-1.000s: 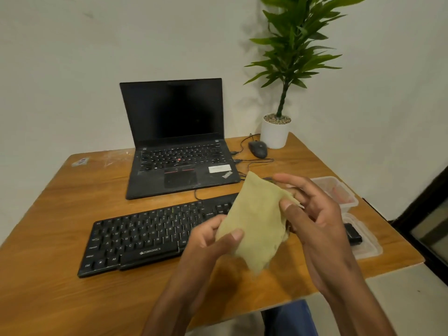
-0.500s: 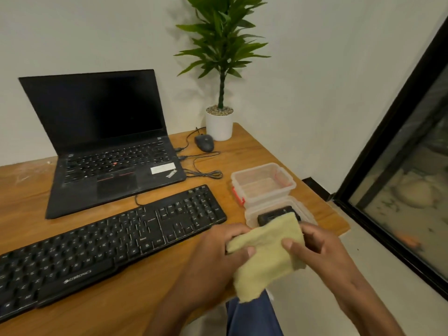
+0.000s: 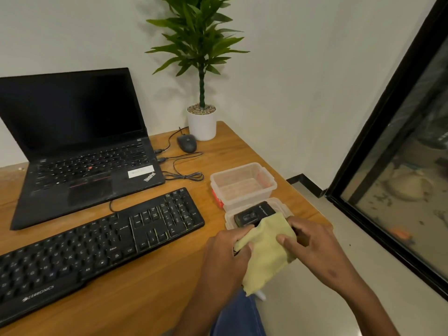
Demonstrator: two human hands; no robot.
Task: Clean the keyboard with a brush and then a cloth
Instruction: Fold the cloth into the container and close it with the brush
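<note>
A yellow-green cloth (image 3: 266, 248) hangs between both hands near the table's front right corner. My left hand (image 3: 225, 253) pinches its left edge with thumb and curled fingers. My right hand (image 3: 312, 248) grips its right edge, thumb on top. The black keyboard (image 3: 97, 243) lies flat on the wooden table to the left of the hands, apart from them. No brush can be seen.
An open black laptop (image 3: 80, 146) stands behind the keyboard. A clear plastic tub (image 3: 242, 185) and its lid (image 3: 283, 207), with a black device (image 3: 252, 215) on it, sit just beyond the cloth. A mouse (image 3: 186, 143), loose cables and a potted plant (image 3: 201, 122) are at the back. The table edge (image 3: 312, 214) is right beside the hands.
The view has swung right. Both hands carried the cloth down and right, from above the keyboard's right end to the table's front right corner beside the lid.
</note>
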